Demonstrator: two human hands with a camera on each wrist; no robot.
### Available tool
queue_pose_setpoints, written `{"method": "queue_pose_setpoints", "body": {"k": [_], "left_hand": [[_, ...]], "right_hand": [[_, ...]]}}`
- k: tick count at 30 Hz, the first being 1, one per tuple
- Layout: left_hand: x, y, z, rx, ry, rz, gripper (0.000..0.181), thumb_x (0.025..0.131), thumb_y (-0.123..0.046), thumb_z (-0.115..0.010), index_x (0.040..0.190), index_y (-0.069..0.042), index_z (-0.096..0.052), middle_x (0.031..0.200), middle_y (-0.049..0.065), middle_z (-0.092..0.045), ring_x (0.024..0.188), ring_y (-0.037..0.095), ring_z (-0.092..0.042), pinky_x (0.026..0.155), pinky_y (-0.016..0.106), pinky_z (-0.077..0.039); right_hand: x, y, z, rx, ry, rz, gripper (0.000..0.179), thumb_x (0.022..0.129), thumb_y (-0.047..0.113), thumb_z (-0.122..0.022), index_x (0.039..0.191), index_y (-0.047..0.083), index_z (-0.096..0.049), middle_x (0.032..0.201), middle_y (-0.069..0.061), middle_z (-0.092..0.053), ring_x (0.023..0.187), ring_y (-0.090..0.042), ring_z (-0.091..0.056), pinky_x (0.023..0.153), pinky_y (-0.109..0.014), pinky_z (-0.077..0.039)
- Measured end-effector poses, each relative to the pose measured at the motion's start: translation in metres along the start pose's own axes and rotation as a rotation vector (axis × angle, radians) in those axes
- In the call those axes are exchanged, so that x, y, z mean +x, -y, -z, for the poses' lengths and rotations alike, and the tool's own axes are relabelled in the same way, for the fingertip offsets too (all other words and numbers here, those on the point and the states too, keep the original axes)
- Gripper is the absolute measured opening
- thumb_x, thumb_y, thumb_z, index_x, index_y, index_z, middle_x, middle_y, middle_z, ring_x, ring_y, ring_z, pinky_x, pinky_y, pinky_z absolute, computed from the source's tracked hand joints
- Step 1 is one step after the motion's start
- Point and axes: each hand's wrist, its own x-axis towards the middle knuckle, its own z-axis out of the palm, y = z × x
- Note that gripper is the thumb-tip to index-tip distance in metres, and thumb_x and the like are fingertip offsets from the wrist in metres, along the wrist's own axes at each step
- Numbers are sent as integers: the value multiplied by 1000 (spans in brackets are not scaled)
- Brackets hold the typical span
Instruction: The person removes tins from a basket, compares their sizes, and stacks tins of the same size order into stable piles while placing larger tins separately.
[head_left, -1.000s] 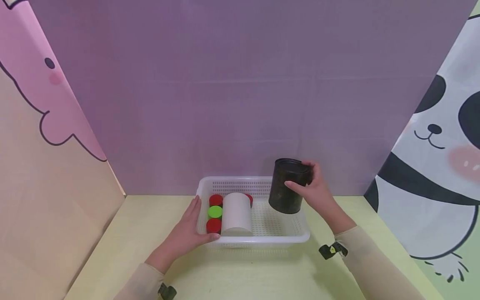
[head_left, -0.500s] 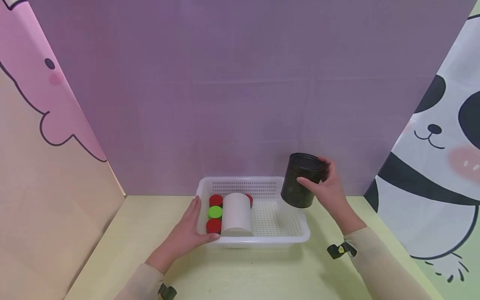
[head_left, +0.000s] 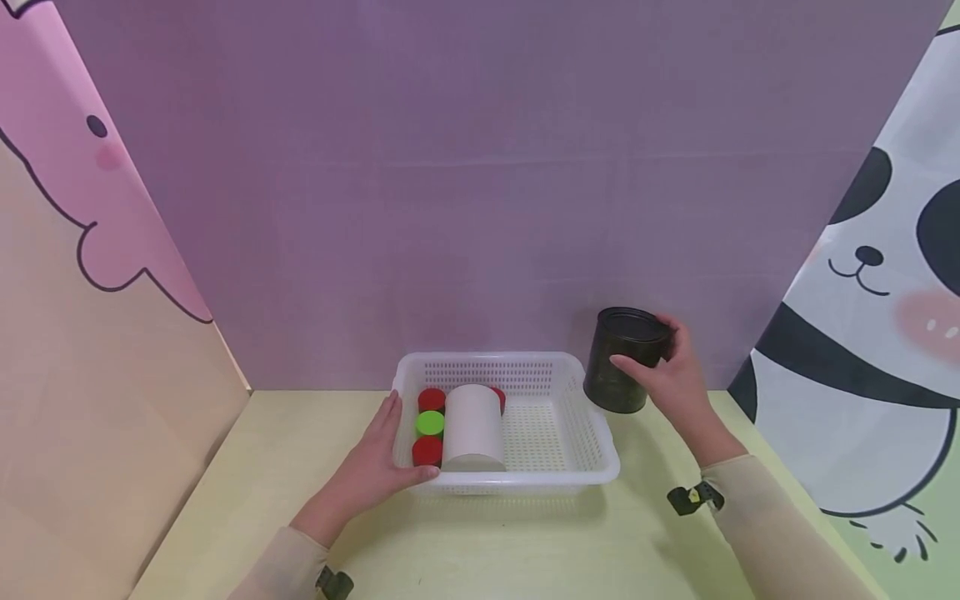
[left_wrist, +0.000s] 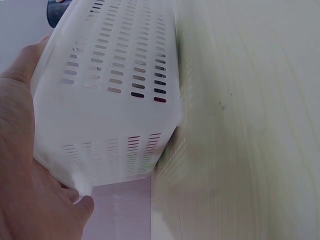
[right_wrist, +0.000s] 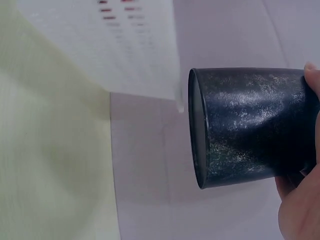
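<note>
My right hand (head_left: 678, 387) grips a black lidded can (head_left: 618, 367) from its right side, thumb at the front. The can hangs beside the right end of a white plastic basket (head_left: 525, 478), tilted slightly, with its recessed bottom (right_wrist: 198, 127) showing in the right wrist view. At the basket's front left corner, my left hand (head_left: 371, 467) holds the rim, fingers along the left side and thumb on the front rim. Inside the basket lies a white cylinder (head_left: 472, 429), next to two red lids (head_left: 427, 451) and a green lid (head_left: 430, 423).
Behind the white cylinder another red lid (head_left: 500, 400) is partly hidden. The basket stands on a pale wood table (head_left: 480, 550), near a purple backdrop (head_left: 480, 208). Printed side panels, one with a panda (head_left: 862, 333), flank the table.
My right hand has carried the black can rightward, from over the basket's right part to beside its right end. My left hand and the basket stay in place.
</note>
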Motion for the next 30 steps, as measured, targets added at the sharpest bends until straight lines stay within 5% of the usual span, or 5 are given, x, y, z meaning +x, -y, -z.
{"method": "queue_pose_setpoints", "body": {"k": [5,12,19,30], "left_hand": [[0,1,0,4,-2,0,134,86,-64,-88,177,-4,-10,186,14,-5,170,41,-12,125,67,-36],[0,1,-1,0,-2,8,134,86,-63,-89,177,-4,-11,186,13,-6,170,41,-12,125,68,-36],[0,1,-1,12,-3,13,134,86,-65,-89,177,-5,-11,186,12,-5,170,40,-13,125,67,-35],[0,-1,-2,18,-5,16,134,86,-66,-88,177,-5,-12,186,12,-5,170,40,-12,126,67,-34]], "right_hand": [[3,-10,3,-7,-26,-8,107,91,31,-95,171,14,-26,158,-14,-53,139,-29,-50,113,-48,-43],[8,-22,8,7,-24,-28,106,94,31,-92,172,14,-22,161,-17,-48,142,-32,-47,116,-52,-41],[13,-32,5,-2,-67,8,105,90,25,-96,168,9,-28,157,-16,-51,141,-28,-50,114,-37,-40],[17,-50,-6,-57,-59,4,107,89,24,-97,165,0,-27,157,-28,-50,146,-42,-49,121,-64,-38]]}}
